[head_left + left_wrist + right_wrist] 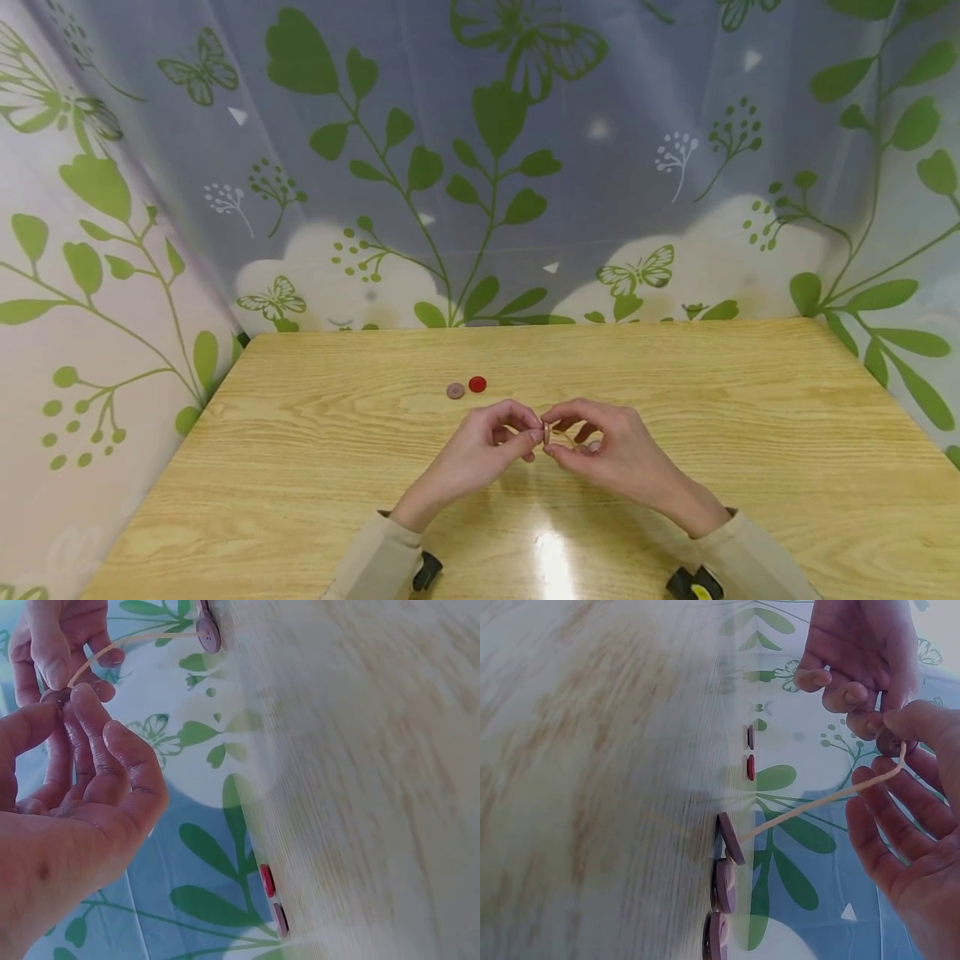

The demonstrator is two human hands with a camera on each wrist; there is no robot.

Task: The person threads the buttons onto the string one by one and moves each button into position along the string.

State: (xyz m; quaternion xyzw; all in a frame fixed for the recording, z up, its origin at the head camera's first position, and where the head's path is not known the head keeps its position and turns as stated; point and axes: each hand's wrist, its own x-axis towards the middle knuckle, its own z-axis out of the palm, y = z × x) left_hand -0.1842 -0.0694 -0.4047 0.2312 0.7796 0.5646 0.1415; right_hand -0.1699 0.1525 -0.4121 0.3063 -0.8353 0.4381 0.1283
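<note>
In the head view my left hand and right hand meet over the wooden table. Between their fingertips stands a small brown button on edge, pinched by thumb and fingers from both sides. A thin pale cord runs out of this button, as the right wrist view shows. Its other end drops to several brownish buttons in a row on the table, close by my right hand. In the left wrist view one of these buttons shows with the cord at it. Fingers partly cover the held button.
Beyond my hands, a red button and a dusty-pink button lie side by side on the table. A curtain printed with leaves and butterflies hangs behind the table's far edge.
</note>
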